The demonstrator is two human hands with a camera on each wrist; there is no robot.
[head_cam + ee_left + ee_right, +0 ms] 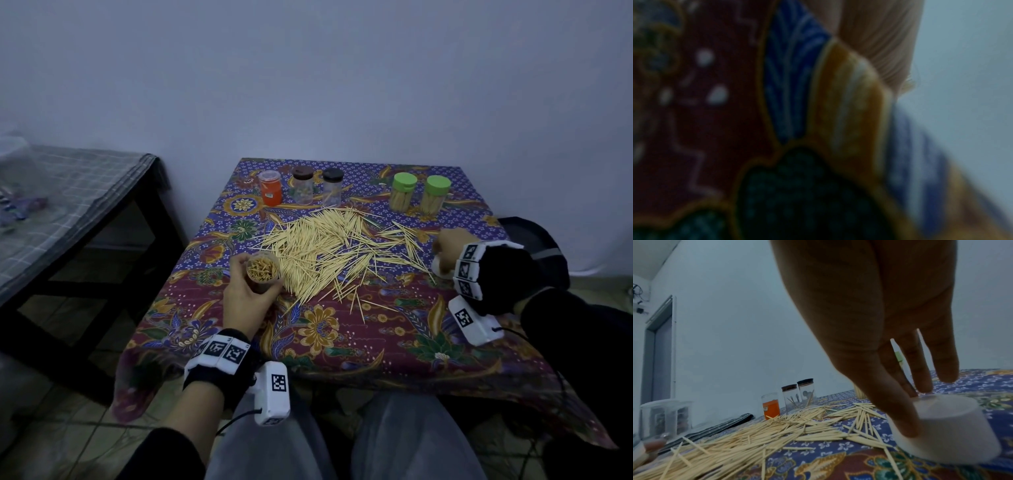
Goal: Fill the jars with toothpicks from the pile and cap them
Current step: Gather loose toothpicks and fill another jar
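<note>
My left hand (pixel 247 297) grips a round clear jar (pixel 263 274) packed with toothpicks; my right hand (pixel 869 331) pinches a smooth white cap (pixel 945 430).

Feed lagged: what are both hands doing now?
Left hand: holding the open, toothpick-filled jar.
Right hand: fingers gripping the white cap.
</note>
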